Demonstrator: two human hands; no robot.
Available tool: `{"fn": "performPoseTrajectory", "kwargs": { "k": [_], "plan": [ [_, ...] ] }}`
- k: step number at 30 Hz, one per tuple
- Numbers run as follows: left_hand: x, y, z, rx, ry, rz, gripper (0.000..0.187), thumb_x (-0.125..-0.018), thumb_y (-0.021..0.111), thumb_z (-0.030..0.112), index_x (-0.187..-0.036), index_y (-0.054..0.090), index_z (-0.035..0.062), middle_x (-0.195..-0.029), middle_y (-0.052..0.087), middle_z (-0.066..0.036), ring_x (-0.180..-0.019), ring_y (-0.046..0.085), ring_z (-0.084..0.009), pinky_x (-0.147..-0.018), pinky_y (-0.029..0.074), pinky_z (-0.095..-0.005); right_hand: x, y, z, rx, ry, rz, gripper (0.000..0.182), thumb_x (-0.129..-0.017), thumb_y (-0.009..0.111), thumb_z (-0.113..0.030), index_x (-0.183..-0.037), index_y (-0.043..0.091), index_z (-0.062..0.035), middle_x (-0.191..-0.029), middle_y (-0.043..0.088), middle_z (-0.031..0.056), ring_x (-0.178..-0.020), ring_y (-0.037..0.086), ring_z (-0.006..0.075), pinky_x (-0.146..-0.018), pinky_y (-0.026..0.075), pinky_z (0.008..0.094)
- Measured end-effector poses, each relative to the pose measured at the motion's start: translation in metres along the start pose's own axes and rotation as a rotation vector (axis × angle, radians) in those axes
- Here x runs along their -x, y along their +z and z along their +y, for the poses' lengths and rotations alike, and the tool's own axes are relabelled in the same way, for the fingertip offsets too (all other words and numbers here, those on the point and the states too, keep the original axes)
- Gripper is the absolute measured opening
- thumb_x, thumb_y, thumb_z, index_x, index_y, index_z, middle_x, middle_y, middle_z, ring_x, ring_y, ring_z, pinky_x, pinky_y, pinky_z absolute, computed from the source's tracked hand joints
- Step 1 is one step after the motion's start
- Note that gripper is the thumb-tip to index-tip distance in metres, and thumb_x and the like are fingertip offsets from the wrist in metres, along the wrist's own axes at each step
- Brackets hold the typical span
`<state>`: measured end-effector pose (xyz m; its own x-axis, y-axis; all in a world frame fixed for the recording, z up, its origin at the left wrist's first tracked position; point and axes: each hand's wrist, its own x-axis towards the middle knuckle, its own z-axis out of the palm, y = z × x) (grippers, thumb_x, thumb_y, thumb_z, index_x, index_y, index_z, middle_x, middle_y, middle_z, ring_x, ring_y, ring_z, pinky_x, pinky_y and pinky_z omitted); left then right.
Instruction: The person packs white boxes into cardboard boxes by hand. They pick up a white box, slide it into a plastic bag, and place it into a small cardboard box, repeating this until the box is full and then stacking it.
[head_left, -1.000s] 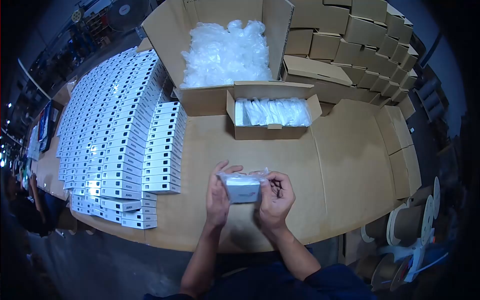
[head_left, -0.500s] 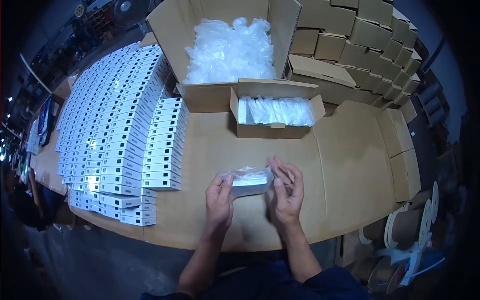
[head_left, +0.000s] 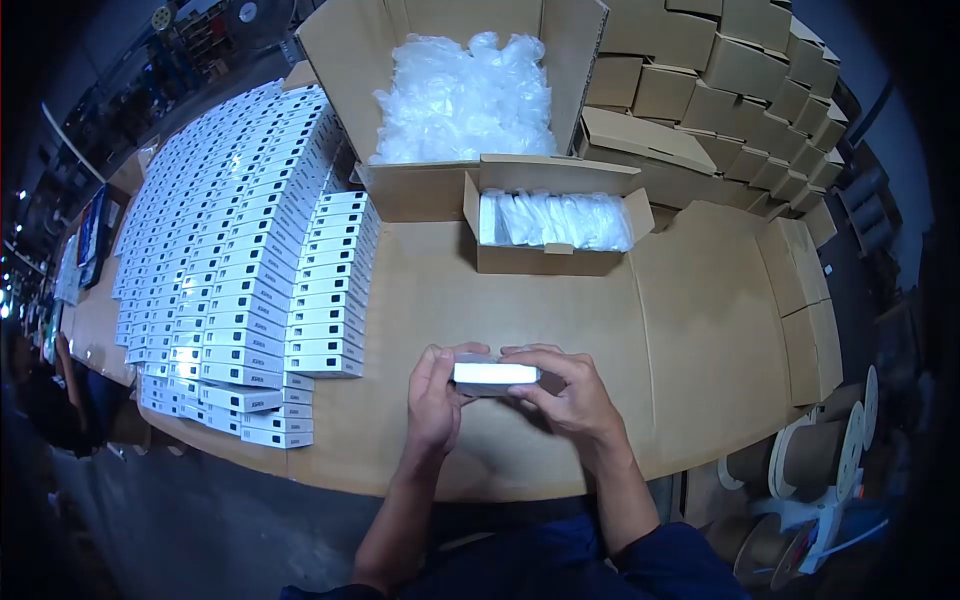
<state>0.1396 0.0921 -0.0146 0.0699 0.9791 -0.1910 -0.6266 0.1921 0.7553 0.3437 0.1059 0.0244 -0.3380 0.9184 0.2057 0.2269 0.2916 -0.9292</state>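
Observation:
A small white box (head_left: pixel 495 373), seemingly in a clear plastic bag, is held above the near part of the cardboard-covered table. My left hand (head_left: pixel 433 402) grips its left end with thumb and fingers. At the right end, my right hand (head_left: pixel 578 392) has its fingers along the top and its thumb at the lower front corner. A bright white side of the box faces me. Beyond my hands stands an open carton (head_left: pixel 550 262) with a row of bagged white boxes (head_left: pixel 560 220) inside.
To the left rise stacks of white boxes (head_left: pixel 240 280), with a shorter stack (head_left: pixel 328 290) beside them. A large carton (head_left: pixel 335 60) full of clear plastic bags (head_left: pixel 465 100) stands at the back. Brown cartons (head_left: pixel 740 90) are piled back right; spools (head_left: pixel 815 450) stand low right.
My right hand has closed on the right end of the box, its fingers having been raised and apart. The box has turned, so its bright side faces me and the loose plastic shows less.

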Motion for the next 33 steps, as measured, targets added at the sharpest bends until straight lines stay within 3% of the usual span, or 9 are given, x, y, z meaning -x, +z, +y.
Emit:
{"fn": "performPoseTrajectory", "kwargs": {
  "k": [5, 8, 13, 18, 21, 23, 27, 28, 33],
  "plan": [
    [0.009, 0.013, 0.027, -0.097, 0.023, -0.140, 0.034, -0.108, 0.048, 0.012, -0.137, 0.051, -0.0056, -0.144, 0.049, -0.019, -0.128, 0.055, -0.0236, -0.099, 0.057, -0.0399, -0.004, -0.011, 0.003, 0.019, -0.114, -0.025, 0.033, -0.082, 0.081, -0.006, -0.114, 0.074, -0.0016, -0.127, 0.071, 0.0156, -0.131, 0.059, 0.0398, -0.109, 0.048, 0.0470],
    [0.005, -0.001, 0.029, -0.537, 0.189, -0.363, 0.034, -0.101, 0.059, 0.003, -0.135, 0.060, -0.0051, -0.143, 0.050, -0.017, -0.130, 0.054, -0.0222, -0.107, 0.049, -0.0359, -0.006, -0.015, -0.008, 0.145, -0.139, -0.001, 0.036, -0.078, 0.082, -0.006, -0.113, 0.075, -0.0031, -0.136, 0.066, 0.0140, -0.135, 0.054, 0.0396, -0.114, 0.043, 0.0483],
    [-0.003, -0.001, 0.042, -0.550, 0.121, -0.368, 0.024, -0.095, 0.065, -0.003, -0.119, 0.069, -0.0063, -0.142, 0.050, -0.016, -0.130, 0.053, -0.0214, -0.108, 0.045, -0.0330, -0.018, -0.024, -0.026, 0.313, -0.237, -0.065, 0.053, -0.077, 0.082, -0.006, -0.128, 0.070, -0.0095, -0.135, 0.067, 0.0098, -0.131, 0.056, 0.0393, -0.113, 0.043, 0.0505],
    [-0.020, -0.007, 0.050, -0.593, 0.155, -0.436, 0.039, -0.095, 0.064, -0.004, -0.133, 0.058, -0.0052, -0.145, 0.047, -0.015, -0.123, 0.055, -0.0192, -0.102, 0.047, -0.0304, -0.037, -0.033, -0.036, 0.553, -0.396, -0.259, 0.029, -0.081, 0.078, -0.005, -0.108, 0.068, -0.0079, -0.099, 0.067, 0.0068, -0.093, 0.064, 0.0286, -0.085, 0.054, 0.0418],
    [-0.035, -0.008, 0.051, -0.550, 0.168, -0.319, 0.055, -0.095, 0.063, -0.004, -0.147, 0.044, -0.0022, -0.146, 0.045, -0.014, -0.116, 0.055, -0.0177, -0.099, 0.048, -0.0297, -0.052, -0.044, -0.040, 0.556, -0.403, -0.224, 0.028, -0.080, 0.078, -0.004, -0.106, 0.069, -0.0073, -0.098, 0.067, 0.0082, -0.091, 0.065, 0.0300, -0.079, 0.055, 0.0415],
    [-0.051, -0.007, 0.054, -0.640, 0.254, -0.187, 0.064, -0.096, 0.061, -0.004, -0.154, 0.035, 0.0008, -0.146, 0.045, -0.013, -0.113, 0.054, -0.0172, -0.098, 0.049, -0.0293, -0.067, -0.050, -0.042, 0.572, -0.424, -0.041, 0.023, -0.080, 0.079, -0.002, -0.101, 0.068, -0.0041, -0.093, 0.066, 0.0105, -0.084, 0.066, 0.0296, -0.073, 0.055, 0.0403],
    [-0.080, 0.005, 0.064, -1.356, 0.630, -0.107, 0.070, -0.096, 0.061, 0.000, -0.160, 0.036, 0.0153, -0.146, 0.046, -0.020, -0.125, 0.054, -0.0335, -0.104, 0.050, -0.0403, -0.098, -0.050, -0.046, 0.600, -0.363, 0.335, 0.019, -0.083, 0.079, 0.001, -0.097, 0.067, -0.0006, -0.086, 0.064, 0.0115, -0.071, 0.064, 0.0253, -0.063, 0.052, 0.0359],
    [-0.085, 0.013, 0.067, -1.392, 0.572, -0.106, 0.069, -0.096, 0.061, 0.001, -0.159, 0.040, 0.0198, -0.144, 0.047, -0.022, -0.128, 0.052, -0.0400, -0.105, 0.049, -0.0461, -0.107, -0.045, -0.043, 0.601, -0.381, 0.412, 0.018, -0.083, 0.079, 0.001, -0.097, 0.067, -0.0005, -0.086, 0.064, 0.0113, -0.069, 0.063, 0.0250, -0.061, 0.051, 0.0356],
    [-0.115, 0.012, 0.064, -1.519, 0.743, -0.093, 0.067, -0.095, 0.062, 0.004, -0.157, 0.044, 0.0215, -0.142, 0.050, -0.020, -0.126, 0.053, -0.0403, -0.105, 0.047, -0.0497, -0.132, -0.016, -0.026, 0.653, -0.425, 0.579, 0.020, -0.084, 0.077, 0.002, -0.100, 0.065, -0.0007, -0.090, 0.061, 0.0125, -0.073, 0.063, 0.0280, -0.062, 0.051, 0.0396]
  ]
}}
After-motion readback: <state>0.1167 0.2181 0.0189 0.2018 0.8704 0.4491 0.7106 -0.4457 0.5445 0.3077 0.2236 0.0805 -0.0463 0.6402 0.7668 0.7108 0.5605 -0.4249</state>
